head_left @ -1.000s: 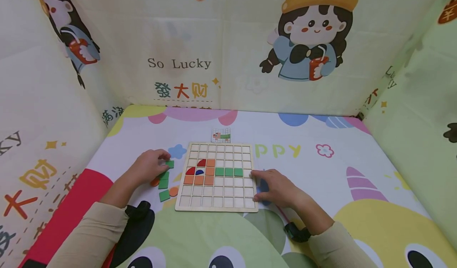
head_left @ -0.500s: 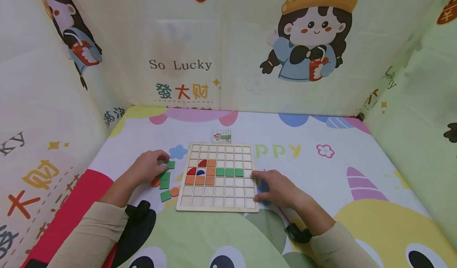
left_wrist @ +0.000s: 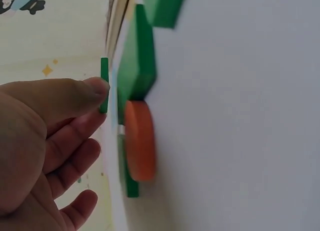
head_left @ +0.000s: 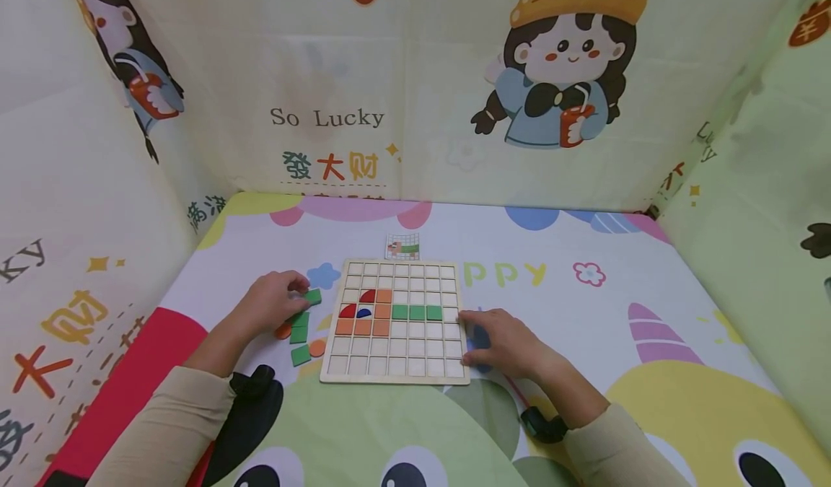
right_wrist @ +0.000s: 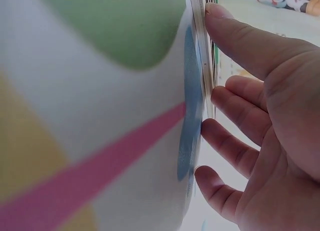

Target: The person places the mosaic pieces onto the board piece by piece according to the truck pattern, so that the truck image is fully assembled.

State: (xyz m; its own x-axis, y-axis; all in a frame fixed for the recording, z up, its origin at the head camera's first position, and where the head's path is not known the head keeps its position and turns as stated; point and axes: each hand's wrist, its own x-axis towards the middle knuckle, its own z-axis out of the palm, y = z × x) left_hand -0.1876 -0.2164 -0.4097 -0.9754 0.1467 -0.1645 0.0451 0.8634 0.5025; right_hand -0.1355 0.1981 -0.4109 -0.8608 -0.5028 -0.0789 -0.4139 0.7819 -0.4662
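My left hand pinches a thin green square tile between thumb and fingertips, left of the wooden grid board. Loose green tiles and orange round pieces lie just below that hand. On the board, three green tiles run in a row beside several orange squares. Two red quarter-round pieces and a blue half-round piece sit among them. With fingers spread and loosely bent, my right hand rests at the board's right edge.
Behind the board lies a small card printed with a coloured grid pattern. A patterned cloth covers the table, and printed curtains enclose it at the back and both sides.
The green tile at my left fingertips has shifted up slightly and tilted, now pinched off the tabletop. My right hand stays at the board's edge.
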